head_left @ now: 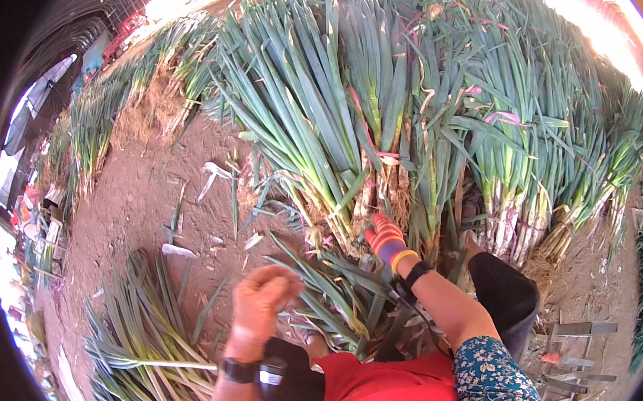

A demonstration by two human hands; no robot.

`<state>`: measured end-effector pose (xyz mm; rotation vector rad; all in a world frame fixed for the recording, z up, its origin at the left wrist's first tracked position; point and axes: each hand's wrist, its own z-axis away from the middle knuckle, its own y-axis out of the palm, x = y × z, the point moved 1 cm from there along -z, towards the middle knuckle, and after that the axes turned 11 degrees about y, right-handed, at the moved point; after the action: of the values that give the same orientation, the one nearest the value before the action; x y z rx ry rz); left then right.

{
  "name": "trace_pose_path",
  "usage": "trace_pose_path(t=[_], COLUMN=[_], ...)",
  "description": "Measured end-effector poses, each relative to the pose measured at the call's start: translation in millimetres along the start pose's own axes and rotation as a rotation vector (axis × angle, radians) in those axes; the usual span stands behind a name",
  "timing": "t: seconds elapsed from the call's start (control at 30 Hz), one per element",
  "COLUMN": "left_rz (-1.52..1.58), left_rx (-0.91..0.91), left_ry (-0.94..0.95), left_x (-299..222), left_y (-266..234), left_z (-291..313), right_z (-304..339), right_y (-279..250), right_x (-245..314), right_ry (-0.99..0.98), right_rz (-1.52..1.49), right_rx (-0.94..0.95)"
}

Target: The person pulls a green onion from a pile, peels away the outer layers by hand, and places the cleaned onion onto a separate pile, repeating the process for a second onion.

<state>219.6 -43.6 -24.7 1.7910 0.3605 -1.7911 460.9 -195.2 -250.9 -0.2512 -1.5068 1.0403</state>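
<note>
My right hand (387, 239), in a striped orange, pink and purple glove, is closed at the root end of a tall bunch of green onions (316, 118). The bunch leans against others, its leaves pointing away from me and up to the left. My bare left hand (261, 299) is raised lower down and to the left, its fingers curled together; what is in them, if anything, I cannot make out. Loose green onions (337, 302) lie between my hands and my lap. Another loose pile of green onions (151, 338) lies to the left of my left forearm.
Tied bunches of green onions (506, 169) with pink ties stand at the far right, and more bunches (91, 136) line the left. Scraps of leaf and pale peel (178, 251) litter the dirt floor (139, 203). A low slatted wooden or metal piece (585, 328) lies at right.
</note>
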Motion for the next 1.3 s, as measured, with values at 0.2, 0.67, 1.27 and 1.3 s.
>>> trace_pose_path(t=[0.2, 0.67, 1.27, 1.3], left_rz=[0.061, -0.061, 0.416, 0.429], left_rx=[0.035, 0.194, 0.573, 0.589], left_ry=[-0.235, 0.062, 1.239, 1.241], left_x=[60, 54, -128, -131], left_y=[35, 79, 189, 192], left_z=[-16, -22, 179, 185], right_z=[-85, 77, 215, 225], right_y=[39, -95, -114, -125], right_x=[37, 65, 27, 29], right_ry=[0.469, 0.212, 0.364, 0.45], right_rz=[0.097, -1.412, -0.972, -1.038], right_rx=[-0.271, 0.862, 0.422, 0.455])
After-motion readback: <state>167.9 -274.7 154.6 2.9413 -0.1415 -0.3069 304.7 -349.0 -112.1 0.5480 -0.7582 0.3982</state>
